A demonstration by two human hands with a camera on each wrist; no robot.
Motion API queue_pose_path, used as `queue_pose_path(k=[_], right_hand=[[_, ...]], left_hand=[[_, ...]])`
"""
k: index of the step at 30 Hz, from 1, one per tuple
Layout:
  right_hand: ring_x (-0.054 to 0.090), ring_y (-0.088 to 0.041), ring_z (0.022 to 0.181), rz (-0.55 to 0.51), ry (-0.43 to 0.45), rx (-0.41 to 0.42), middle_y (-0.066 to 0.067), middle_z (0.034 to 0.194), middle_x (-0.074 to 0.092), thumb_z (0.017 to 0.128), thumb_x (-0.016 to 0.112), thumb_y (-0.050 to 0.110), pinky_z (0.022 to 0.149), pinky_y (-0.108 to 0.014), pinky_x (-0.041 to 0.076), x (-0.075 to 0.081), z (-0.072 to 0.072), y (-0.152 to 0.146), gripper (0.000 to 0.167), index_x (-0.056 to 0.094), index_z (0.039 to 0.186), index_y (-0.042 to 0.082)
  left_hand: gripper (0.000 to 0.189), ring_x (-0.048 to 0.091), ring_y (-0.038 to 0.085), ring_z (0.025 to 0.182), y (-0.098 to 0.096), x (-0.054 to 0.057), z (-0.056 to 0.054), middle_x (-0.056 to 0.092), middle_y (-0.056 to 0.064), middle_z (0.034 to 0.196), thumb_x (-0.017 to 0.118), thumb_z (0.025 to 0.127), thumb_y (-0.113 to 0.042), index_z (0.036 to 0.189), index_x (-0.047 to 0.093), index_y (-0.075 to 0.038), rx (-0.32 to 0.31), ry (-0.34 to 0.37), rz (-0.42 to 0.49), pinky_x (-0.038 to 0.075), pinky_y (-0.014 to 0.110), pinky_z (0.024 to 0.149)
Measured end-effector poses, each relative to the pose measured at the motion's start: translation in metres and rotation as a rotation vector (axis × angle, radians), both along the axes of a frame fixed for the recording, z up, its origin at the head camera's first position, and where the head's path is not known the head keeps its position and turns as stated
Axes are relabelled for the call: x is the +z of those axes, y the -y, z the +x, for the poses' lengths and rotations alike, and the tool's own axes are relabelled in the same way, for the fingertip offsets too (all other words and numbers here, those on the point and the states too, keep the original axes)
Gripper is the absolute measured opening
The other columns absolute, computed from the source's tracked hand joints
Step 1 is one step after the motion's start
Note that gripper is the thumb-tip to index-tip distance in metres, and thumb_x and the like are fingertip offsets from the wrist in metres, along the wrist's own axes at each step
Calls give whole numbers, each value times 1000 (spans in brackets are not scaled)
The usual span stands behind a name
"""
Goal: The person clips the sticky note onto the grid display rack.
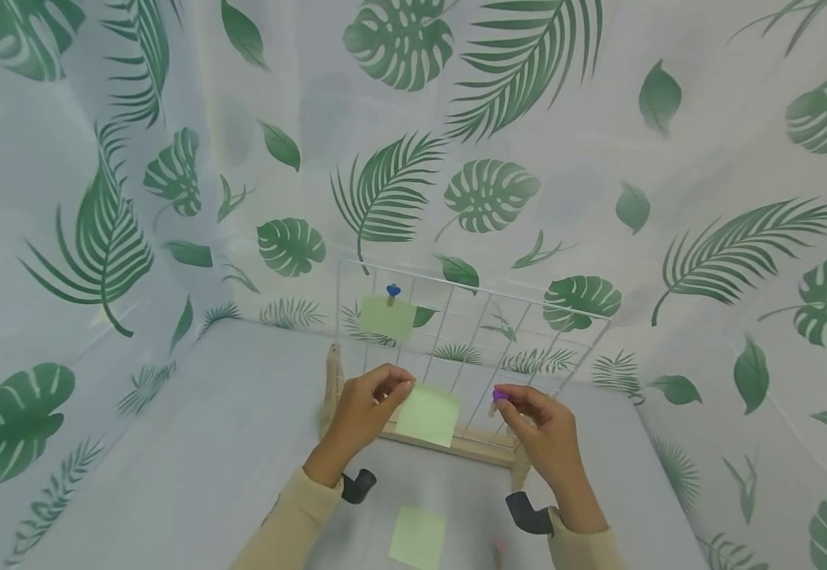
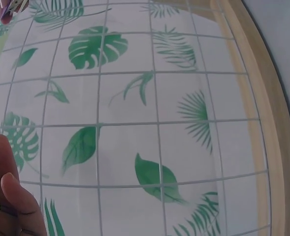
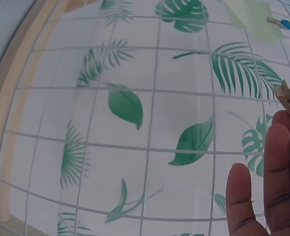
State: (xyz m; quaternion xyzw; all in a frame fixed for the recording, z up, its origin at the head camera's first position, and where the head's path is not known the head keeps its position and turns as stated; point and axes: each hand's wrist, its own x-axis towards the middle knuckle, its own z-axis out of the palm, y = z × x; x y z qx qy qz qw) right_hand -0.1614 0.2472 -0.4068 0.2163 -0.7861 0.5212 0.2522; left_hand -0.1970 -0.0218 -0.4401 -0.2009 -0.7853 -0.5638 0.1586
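Observation:
In the head view my left hand (image 1: 370,404) pinches a pale green paper square (image 1: 427,416) by its upper left corner, in front of a white wire grid rack (image 1: 456,297). To the right, my right hand (image 1: 544,431) holds a small wooden clothespin with a purple top (image 1: 499,394) between thumb and forefinger. The right wrist view shows the wooden end of this clothespin (image 3: 285,97) beyond the fingertips (image 3: 276,142). A second green paper (image 1: 385,318) hangs high on the grid's left side, held by a clothespin with a blue heart (image 1: 393,291).
The grid stands in a wooden base (image 1: 480,451). Another green paper square (image 1: 418,538) lies on the white table (image 1: 235,443) nearer me, with a pink-topped clothespin (image 1: 499,550) to its right. A leaf-patterned sheet (image 1: 299,190) surrounds the back and sides.

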Motion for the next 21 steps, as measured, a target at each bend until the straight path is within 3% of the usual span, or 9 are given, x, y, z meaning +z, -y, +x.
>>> queue_pose_path(k=[5,12,18,21], right_hand=[[68,3,86,10,6,-43,9,97,77,91,72,-19,83,-9,54,5,0,0,20,76,109,-11],[68,3,87,37,33,-51,-14,94,78,92,74,-17,85,-9,53,11,2,-1,16,76,106,-10],[69,4,89,44,30,-16,-5,97,79,91,73,-18,86,-10,54,16,-1,-4,17,75,106,-11],[69,5,90,62,40,-13,-13,97,79,92,73,-18,87,-10,53,18,-1,-6,17,75,108,-11]], left_hand=[[8,64,9,78,-3,-1,-2,77,-2,89,72,106,-15,105,78,-9,10,-1,37,54,25,72],[8,64,9,77,-5,1,-4,76,-1,89,73,105,-14,107,77,-8,-5,-17,49,53,24,71],[8,65,10,77,-5,5,-8,77,2,89,73,105,-13,106,77,-7,5,-46,52,53,24,70],[10,65,12,77,-6,7,-10,77,2,89,72,105,-15,106,78,-7,4,-56,62,52,24,70]])
